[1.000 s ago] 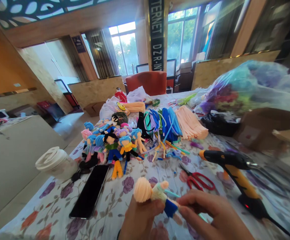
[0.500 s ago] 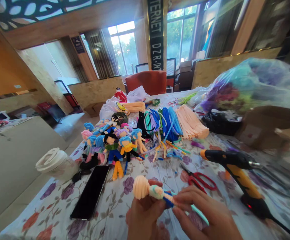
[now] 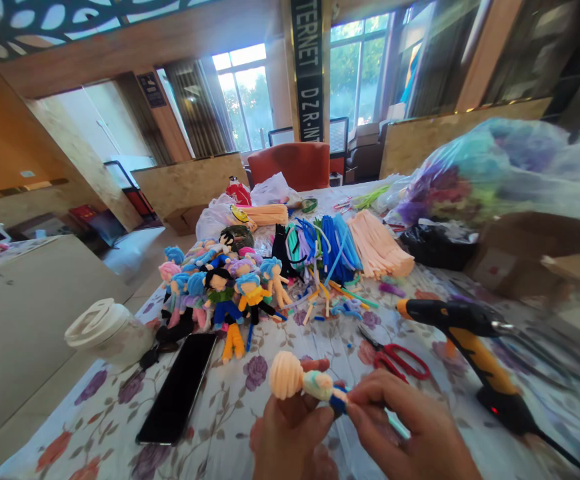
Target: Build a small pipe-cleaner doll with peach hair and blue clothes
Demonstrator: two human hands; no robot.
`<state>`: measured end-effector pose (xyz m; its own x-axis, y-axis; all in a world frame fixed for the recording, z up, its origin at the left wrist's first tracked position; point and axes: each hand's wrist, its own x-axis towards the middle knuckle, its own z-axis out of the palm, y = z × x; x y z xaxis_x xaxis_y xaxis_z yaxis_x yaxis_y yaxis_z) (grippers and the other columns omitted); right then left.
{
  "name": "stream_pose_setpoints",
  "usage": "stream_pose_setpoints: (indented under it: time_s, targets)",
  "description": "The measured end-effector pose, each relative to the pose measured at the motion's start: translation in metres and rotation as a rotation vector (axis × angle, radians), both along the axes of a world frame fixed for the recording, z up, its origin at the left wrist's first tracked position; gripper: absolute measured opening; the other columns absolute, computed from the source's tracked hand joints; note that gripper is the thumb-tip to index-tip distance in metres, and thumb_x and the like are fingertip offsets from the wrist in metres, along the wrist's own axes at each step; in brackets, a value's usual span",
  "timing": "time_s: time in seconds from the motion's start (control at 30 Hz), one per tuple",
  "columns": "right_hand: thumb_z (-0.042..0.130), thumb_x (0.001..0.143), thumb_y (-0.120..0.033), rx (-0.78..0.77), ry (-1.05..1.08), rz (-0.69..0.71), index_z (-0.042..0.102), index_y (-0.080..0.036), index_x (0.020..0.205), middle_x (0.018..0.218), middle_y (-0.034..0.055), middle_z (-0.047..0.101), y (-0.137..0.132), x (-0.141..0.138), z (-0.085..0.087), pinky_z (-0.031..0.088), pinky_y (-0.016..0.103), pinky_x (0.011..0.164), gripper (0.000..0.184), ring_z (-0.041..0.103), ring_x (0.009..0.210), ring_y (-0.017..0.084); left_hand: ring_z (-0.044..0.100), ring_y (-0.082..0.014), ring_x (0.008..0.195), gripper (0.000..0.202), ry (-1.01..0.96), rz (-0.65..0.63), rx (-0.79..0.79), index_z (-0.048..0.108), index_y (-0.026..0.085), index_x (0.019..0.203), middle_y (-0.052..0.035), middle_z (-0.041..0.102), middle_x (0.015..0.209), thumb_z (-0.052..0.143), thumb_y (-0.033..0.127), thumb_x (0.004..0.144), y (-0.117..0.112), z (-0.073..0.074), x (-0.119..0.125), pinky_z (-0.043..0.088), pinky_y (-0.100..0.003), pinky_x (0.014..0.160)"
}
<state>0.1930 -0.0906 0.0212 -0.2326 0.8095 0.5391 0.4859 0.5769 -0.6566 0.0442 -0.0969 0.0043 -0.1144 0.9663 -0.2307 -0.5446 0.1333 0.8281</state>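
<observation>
A small pipe-cleaner doll (image 3: 319, 384) lies sideways between my hands at the front of the table. Its round peach head points left, the upper body is pale mint and cream, and dark blue wraps the lower part. My left hand (image 3: 295, 427) is closed around the body from below. With thumb and forefinger, my right hand (image 3: 400, 417) pinches the doll at the blue part. A mint pipe cleaner (image 3: 396, 424) shows partly behind the right fingers. Red-handled scissors (image 3: 400, 360) rest just beyond my right hand.
A black and orange glue gun (image 3: 470, 347) stands at right, its red light on. A phone (image 3: 177, 390) and a white lidded cup (image 3: 110, 332) are at left. Finished dolls (image 3: 225, 287) pile up beyond, beside blue pipe cleaners (image 3: 340, 257) and peach ones (image 3: 377, 247).
The fingers of my right hand have closed in on the doll's lower end, and the blue part now looks more bunched. Less of the mint pipe cleaner shows. The view has shifted slightly.
</observation>
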Motion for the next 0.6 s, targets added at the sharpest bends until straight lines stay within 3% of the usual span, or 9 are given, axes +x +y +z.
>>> stream_pose_setpoints:
  time_s: [0.1,0.2,0.33,0.47,0.6]
  targets:
    - [0.054,0.087,-0.015,-0.036,0.011,0.041,0.061,-0.02,0.079,0.067,-0.0031,0.059,0.001,0.0,0.003,0.048,0.017,0.055,0.011,0.059,0.058,0.009,0.071,-0.0245,0.081,0.048,-0.073,0.039,0.049,0.072,0.019,0.093,-0.0089,0.074,0.099,0.089,0.022,0.048,0.0,0.0,0.001,0.057,-0.031,0.069]
    - [0.054,0.087,-0.016,-0.045,0.024,0.055,0.062,-0.021,0.082,0.072,-0.0022,0.062,0.0,0.0,0.002,0.049,0.018,0.059,0.011,0.061,0.064,0.01,0.071,-0.0195,0.073,0.042,-0.069,0.108,0.061,0.071,0.02,0.092,-0.0061,0.076,0.093,0.087,0.019,0.053,0.001,0.002,0.004,0.057,-0.028,0.067]
    - [0.055,0.084,-0.016,-0.049,0.008,0.028,0.059,-0.02,0.075,0.066,-0.0029,0.058,0.0,-0.005,-0.005,0.047,0.019,0.056,0.011,0.058,0.06,0.01,0.072,-0.0221,0.074,0.045,-0.049,0.154,0.022,0.069,0.02,0.093,-0.008,0.076,0.097,0.088,0.018,0.052,0.0,0.004,0.008,0.058,-0.031,0.067]
    - [0.054,0.083,-0.016,-0.049,0.035,-0.062,0.055,-0.02,0.07,0.062,-0.0033,0.053,0.001,-0.008,-0.011,0.044,0.021,0.053,0.013,0.055,0.055,0.011,0.072,-0.0218,0.079,0.044,-0.086,0.147,0.016,0.07,0.021,0.094,-0.0091,0.074,0.108,0.087,0.016,0.054,0.001,-0.001,0.008,0.057,-0.032,0.071]
    - [0.055,0.085,-0.013,0.04,0.061,-0.025,0.054,-0.02,0.074,0.063,-0.0027,0.053,0.003,-0.007,-0.015,0.046,0.02,0.055,0.013,0.056,0.058,0.011,0.071,-0.0241,0.086,0.048,-0.147,0.063,0.087,0.072,0.02,0.098,-0.0099,0.076,0.096,0.088,0.022,0.053,0.001,-0.01,0.003,0.055,-0.032,0.076]
